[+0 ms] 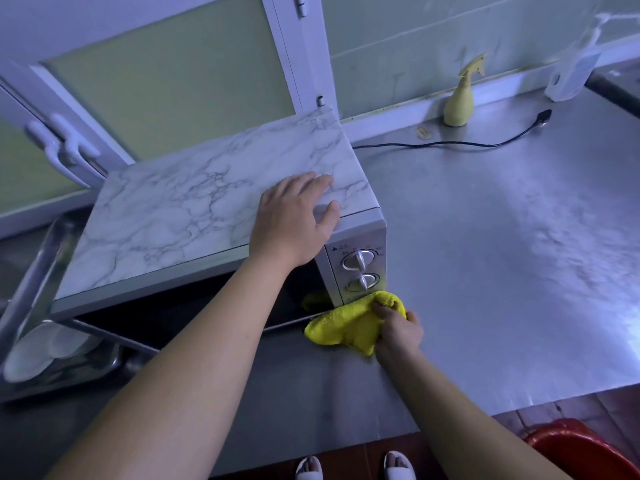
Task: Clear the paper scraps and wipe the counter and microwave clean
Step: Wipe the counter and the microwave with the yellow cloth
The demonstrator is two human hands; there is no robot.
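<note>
A microwave [194, 216] with a marble-patterned top stands on the steel counter [502, 237], left of centre. My left hand [294, 220] lies flat on its top right corner, fingers spread. My right hand [398, 332] grips a yellow cloth [349, 327] and presses it against the lower right corner of the microwave's front, just under the two dials [360, 271]. The cloth also touches the counter. No paper scraps show.
A yellow spray bottle [460, 98] stands at the back by the wall, with a black power cord [450, 143] lying beside it. A clear pump bottle [571, 71] stands far right. A metal tray [52, 341] sits left of the microwave. A red basin [581, 448] is on the floor.
</note>
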